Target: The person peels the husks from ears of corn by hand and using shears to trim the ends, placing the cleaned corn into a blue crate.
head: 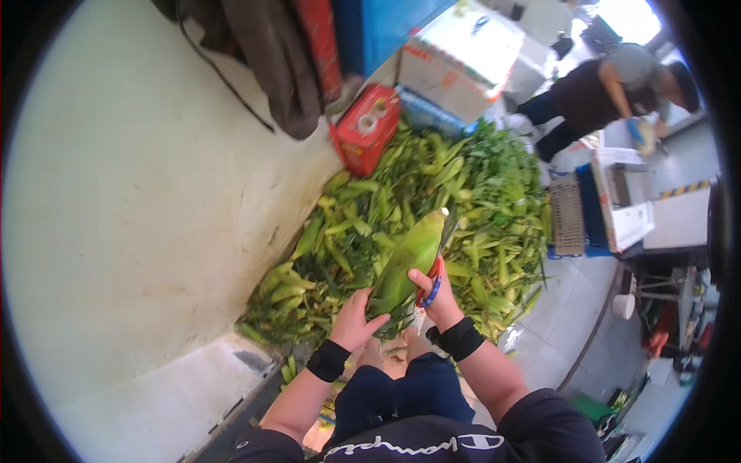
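Note:
An ear of corn in its green husk slants upward before me, its pale cut stem end pointing away. My left hand grips its lower end, thumb and fingers around the husk. In my right hand are scissors with red and blue handles, blades pointing up along the ear; the thumb of that hand rests on the husk. Beneath both hands spreads a large heap of green corn husks on the floor.
Leafy greens lie at the heap's far right. Behind it stand a red package and a white foam box. A pale wall borders the left. Crates stand at the right, near a bending co-worker wearing blue gloves.

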Available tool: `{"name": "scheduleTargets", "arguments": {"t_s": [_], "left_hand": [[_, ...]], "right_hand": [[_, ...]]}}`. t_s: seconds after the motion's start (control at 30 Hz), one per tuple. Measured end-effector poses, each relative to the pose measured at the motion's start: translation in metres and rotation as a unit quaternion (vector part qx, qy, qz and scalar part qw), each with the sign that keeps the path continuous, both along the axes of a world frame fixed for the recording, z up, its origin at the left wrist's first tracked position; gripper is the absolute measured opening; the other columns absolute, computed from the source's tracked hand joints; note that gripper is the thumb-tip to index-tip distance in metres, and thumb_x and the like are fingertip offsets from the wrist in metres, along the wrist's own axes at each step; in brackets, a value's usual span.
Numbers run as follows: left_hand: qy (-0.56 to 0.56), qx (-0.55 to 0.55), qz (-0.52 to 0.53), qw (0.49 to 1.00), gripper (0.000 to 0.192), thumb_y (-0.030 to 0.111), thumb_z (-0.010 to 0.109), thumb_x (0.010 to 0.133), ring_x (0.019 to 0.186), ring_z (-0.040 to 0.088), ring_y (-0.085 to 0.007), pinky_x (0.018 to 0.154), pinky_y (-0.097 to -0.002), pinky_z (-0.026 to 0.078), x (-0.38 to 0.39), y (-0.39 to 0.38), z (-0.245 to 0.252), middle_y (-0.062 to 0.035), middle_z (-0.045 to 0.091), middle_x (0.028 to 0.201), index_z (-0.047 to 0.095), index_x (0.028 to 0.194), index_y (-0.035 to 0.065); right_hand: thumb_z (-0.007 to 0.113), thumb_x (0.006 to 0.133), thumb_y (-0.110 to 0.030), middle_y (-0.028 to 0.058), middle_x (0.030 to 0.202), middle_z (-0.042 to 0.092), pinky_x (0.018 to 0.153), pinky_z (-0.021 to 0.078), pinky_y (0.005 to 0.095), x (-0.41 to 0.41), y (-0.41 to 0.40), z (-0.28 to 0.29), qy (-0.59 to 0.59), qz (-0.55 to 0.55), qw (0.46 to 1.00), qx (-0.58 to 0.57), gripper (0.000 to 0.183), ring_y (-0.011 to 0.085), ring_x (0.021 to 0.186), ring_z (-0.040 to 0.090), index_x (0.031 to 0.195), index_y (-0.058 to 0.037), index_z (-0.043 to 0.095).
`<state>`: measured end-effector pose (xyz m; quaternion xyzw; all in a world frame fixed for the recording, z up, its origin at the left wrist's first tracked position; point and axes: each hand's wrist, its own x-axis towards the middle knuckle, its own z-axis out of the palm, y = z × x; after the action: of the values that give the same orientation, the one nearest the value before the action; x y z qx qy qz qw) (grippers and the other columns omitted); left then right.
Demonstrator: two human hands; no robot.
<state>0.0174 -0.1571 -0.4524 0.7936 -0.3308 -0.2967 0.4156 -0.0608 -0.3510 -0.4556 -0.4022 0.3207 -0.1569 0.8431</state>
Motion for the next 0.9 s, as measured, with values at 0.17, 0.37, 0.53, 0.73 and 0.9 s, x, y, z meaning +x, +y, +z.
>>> {"name": "scheduleTargets", "arguments": {"t_s": [0.17, 0.37, 0.53, 0.73, 0.9], "left_hand": [[0.035, -0.07, -0.121, 0.99, 0.054, 0.027, 0.068, 0.089, 0.111, 0.056, -0.0368, 0.092, -0.0399, 0.046, -0.021, -0.027, 0.04, -0.0207, 0.056, 0.121, 0.046, 0.129, -0.0019], [-0.095, -0.051, -0.256, 0.961, 0.028, 0.012, 0.062, 0.087, 0.1, 0.058, -0.0397, 0.083, -0.0454, 0.048, -0.064, -0.095, 0.061, -0.0221, 0.06, 0.109, 0.056, 0.111, -0.0002], [-0.003, 0.201, -0.217, 0.955, 0.055, 0.047, 0.054, 0.093, 0.103, 0.062, -0.0323, 0.085, -0.0406, 0.051, -0.073, -0.136, 0.06, -0.0228, 0.063, 0.111, 0.054, 0.119, -0.0014], [0.742, -0.05, -0.124, 0.656, 0.081, 0.073, 0.029, 0.092, 0.108, 0.063, -0.0305, 0.094, -0.0413, 0.05, -0.106, -0.138, 0.128, -0.0166, 0.062, 0.12, 0.046, 0.137, 0.0076], [0.698, -0.093, 0.037, 0.709, 0.042, 0.034, 0.049, 0.099, 0.107, 0.063, -0.0251, 0.091, -0.0424, 0.053, -0.093, -0.136, 0.121, -0.0117, 0.063, 0.12, 0.05, 0.132, 0.008]], "right_hand": [[0.076, 0.08, -0.004, 0.0073, 0.127, 0.055, 0.099, 0.0414, 0.0335, -0.078, -0.007, 0.08, -0.015, -0.102, 0.992, -0.068, 0.066, 0.0214, 0.116, 0.053, 0.135, -0.0062, 0.041], [0.081, 0.072, 0.002, 0.012, 0.124, 0.056, 0.093, 0.0487, 0.0363, -0.178, -0.012, 0.123, -0.038, -0.17, 0.961, -0.216, 0.078, 0.0242, 0.111, 0.058, 0.134, -0.0062, 0.034], [0.086, 0.067, -0.006, 0.0113, 0.124, 0.053, 0.096, 0.048, 0.0375, -0.197, -0.01, 0.127, -0.039, -0.239, 0.918, -0.315, 0.082, 0.0246, 0.113, 0.057, 0.13, -0.0069, 0.033], [0.088, 0.065, -0.017, 0.0191, 0.131, 0.055, 0.098, 0.0474, 0.0409, -0.191, -0.032, 0.109, -0.056, -0.124, 0.792, -0.595, 0.073, 0.0367, 0.118, 0.056, 0.122, -0.0064, 0.043], [0.084, 0.074, -0.025, 0.0148, 0.121, 0.061, 0.093, 0.0494, 0.0394, -0.205, -0.069, 0.124, -0.047, 0.13, 0.815, -0.563, 0.058, 0.0327, 0.109, 0.06, 0.116, -0.0046, 0.051]]}}
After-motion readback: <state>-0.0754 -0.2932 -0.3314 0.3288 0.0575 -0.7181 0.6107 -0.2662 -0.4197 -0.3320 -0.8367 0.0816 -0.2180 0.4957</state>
